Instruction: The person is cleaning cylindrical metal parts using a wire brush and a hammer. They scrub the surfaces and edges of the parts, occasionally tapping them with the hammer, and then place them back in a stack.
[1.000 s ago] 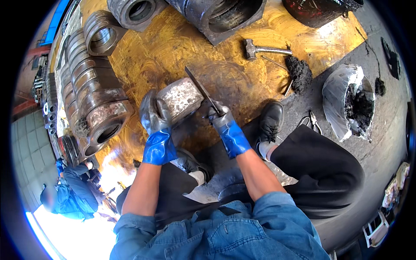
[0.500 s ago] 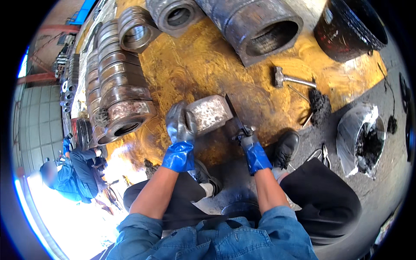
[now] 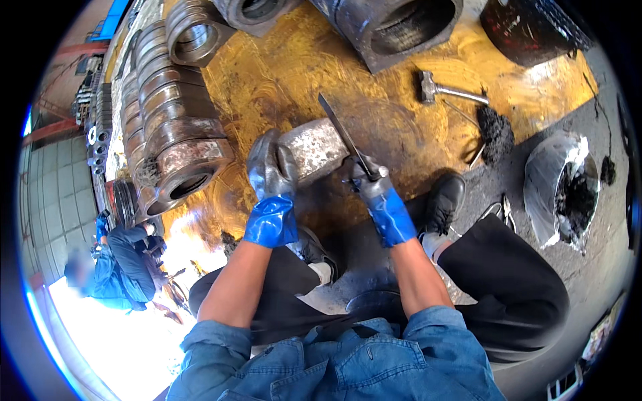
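A blocky, worn metal piece [image 3: 314, 148] with a scuffed pale top lies on the yellow, stained work surface [image 3: 281, 87] in front of me. My left hand [image 3: 273, 167], in a blue and grey glove, grips the piece at its left end. In my gloved right hand [image 3: 371, 175] is a long, narrow, dark file [image 3: 340, 128], held by its near end. The file slants up and to the left across the right end of the piece, its tip pointing away from me. Whether it touches the metal I cannot tell.
A row of metal rings [image 3: 177, 127] stands at the left, with large hollow metal cylinders [image 3: 374, 33] beyond. To the right are a hammer [image 3: 451, 90], a dark clump of shavings [image 3: 495, 134], a black bucket [image 3: 528, 33] and a plastic-lined container [image 3: 542, 180]. Another person [image 3: 120, 267] crouches far left.
My right hand has moved up and slightly left, and the file has swung further left across the piece. My left hand stays on the piece. The whole view has shifted a little.
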### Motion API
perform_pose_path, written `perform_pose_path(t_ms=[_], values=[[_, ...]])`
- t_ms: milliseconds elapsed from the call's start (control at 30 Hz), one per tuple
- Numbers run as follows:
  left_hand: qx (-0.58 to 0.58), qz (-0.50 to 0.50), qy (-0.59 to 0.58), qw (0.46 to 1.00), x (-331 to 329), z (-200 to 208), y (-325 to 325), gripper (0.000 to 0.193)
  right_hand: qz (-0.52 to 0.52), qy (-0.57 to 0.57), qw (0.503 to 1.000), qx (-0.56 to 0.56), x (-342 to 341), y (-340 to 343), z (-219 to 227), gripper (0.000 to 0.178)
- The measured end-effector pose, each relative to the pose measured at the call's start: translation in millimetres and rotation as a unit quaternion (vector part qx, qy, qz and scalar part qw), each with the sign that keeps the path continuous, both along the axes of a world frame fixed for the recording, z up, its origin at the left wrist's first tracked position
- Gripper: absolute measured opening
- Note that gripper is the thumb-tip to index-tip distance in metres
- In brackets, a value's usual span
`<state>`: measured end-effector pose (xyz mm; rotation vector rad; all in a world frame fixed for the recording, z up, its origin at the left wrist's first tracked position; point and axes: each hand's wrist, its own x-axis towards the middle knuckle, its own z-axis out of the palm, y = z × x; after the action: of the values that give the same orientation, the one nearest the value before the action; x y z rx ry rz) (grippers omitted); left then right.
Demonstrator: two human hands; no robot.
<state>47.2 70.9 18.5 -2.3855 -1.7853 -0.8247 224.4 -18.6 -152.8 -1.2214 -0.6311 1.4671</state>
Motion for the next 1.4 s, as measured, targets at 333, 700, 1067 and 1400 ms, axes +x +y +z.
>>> perform_pose_path(t_ms=[333,700,1067,1400], values=[[-0.004,0.001,0.013,1.0,2.8,0.1,-2.3,0.03,-0.008,-0.084,0.976,-0.202,8.8,-33.8,-37.4,0.005],[0.015,0.006,-0.018,1.0,5.1,3.1,-0.6,0.027,0.158,-0.08,0.946,-0.27,62.7,6.1,72.7,0.037],[0.009,0.024,-0.062,0.998,2.1,-0.1,-3.9,0.026,0.3,-0.552,0.773,0.09,101.3,-47.1,271.8,0.056],[-0.001,0.028,-0.072,0.997,2.9,0.9,-4.6,0.029,0.341,-0.583,0.736,-0.053,98.2,-10.0,276.7,0.048]])
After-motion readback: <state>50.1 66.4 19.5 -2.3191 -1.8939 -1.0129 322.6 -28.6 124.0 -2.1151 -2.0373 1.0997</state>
